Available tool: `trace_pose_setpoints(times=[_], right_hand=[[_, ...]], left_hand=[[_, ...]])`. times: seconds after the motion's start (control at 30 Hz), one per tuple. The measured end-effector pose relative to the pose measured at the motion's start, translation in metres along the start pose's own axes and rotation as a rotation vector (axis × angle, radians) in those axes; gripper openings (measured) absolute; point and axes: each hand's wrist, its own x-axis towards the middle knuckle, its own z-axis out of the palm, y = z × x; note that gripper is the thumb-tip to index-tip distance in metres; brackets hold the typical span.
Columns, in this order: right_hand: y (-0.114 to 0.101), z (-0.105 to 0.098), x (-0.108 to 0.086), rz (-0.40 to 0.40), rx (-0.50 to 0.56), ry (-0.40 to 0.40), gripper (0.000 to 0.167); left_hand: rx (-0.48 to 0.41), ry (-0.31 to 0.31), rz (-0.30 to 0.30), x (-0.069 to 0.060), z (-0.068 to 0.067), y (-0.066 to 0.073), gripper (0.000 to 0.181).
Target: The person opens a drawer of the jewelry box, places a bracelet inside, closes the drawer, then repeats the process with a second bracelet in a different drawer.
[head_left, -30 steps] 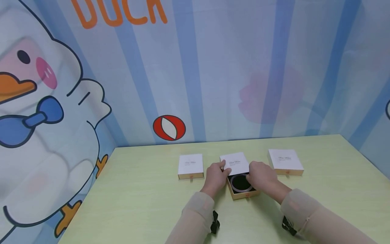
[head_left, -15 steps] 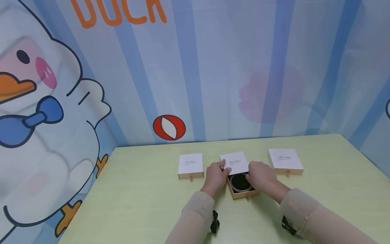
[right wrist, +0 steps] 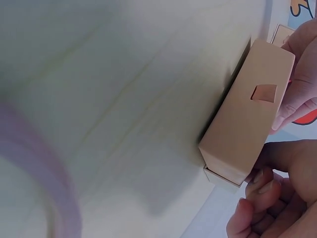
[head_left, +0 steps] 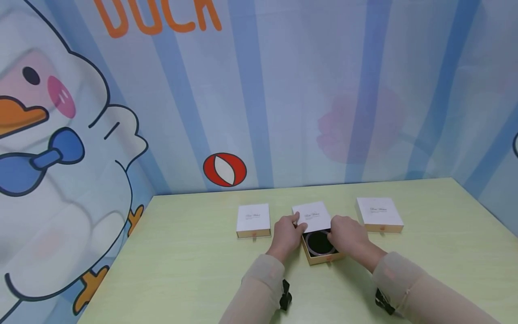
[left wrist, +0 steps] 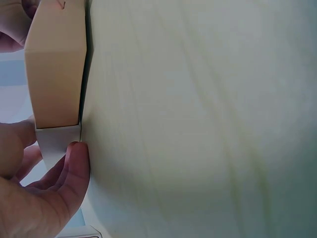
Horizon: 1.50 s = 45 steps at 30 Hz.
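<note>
In the head view, a white-sleeved gift box (head_left: 311,216) stands at the middle of the table, its tan drawer (head_left: 327,258) pulled partly out toward me. Inside, a pale ring-shaped bangle (head_left: 309,245) lies on a black lining. My left hand (head_left: 286,233) grips the sleeve's left side; the left wrist view shows thumb and fingers pinching the white sleeve (left wrist: 52,141). My right hand (head_left: 349,234), fingers curled, reaches in at the drawer's right side and holds the bangle's right edge; its fingertips are partly hidden. The right wrist view shows the drawer's front with a small tab (right wrist: 265,93).
A shut white-and-tan box (head_left: 253,218) stands to the left, another box (head_left: 378,213) to the right, both on the pale green table (head_left: 194,252). Behind hangs a blue striped backdrop (head_left: 283,112). A blurred lavender band (right wrist: 49,168) crosses the right wrist view's lower left.
</note>
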Motion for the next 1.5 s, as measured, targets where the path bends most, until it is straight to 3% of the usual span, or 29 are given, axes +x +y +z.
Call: trace_pose_setpoints(times=[0.4, 0.67, 0.8, 0.97, 1.2, 1.27, 1.5], right_hand=[[0.004, 0.001, -0.002, -0.021, 0.037, 0.009, 0.018], [0.002, -0.001, -0.006, -0.132, 0.05, 0.12, 0.012], [0.005, 0.001, -0.007, -0.222, 0.036, 0.142, 0.021], [0.015, -0.001, -0.005, -0.295, 0.063, 0.002, 0.042], [0.032, -0.014, -0.001, -0.331, 0.128, -0.223, 0.096], [0.035, -0.015, -0.001, -0.343, 0.142, -0.253, 0.099], [0.035, -0.017, 0.0, -0.33, 0.159, -0.289, 0.087]], left_hand=[[-0.009, -0.002, -0.003, 0.001, 0.0, 0.0, 0.044], [-0.017, -0.006, -0.001, 0.0, -0.001, 0.0, 0.044], [-0.014, -0.01, -0.003, -0.001, -0.001, 0.001, 0.045], [-0.014, -0.016, -0.015, 0.0, -0.001, 0.002, 0.045], [-0.004, -0.006, -0.013, -0.001, -0.001, 0.003, 0.045], [0.002, -0.007, -0.009, -0.001, -0.001, 0.003, 0.045], [-0.006, -0.016, -0.013, -0.001, -0.002, 0.003, 0.045]])
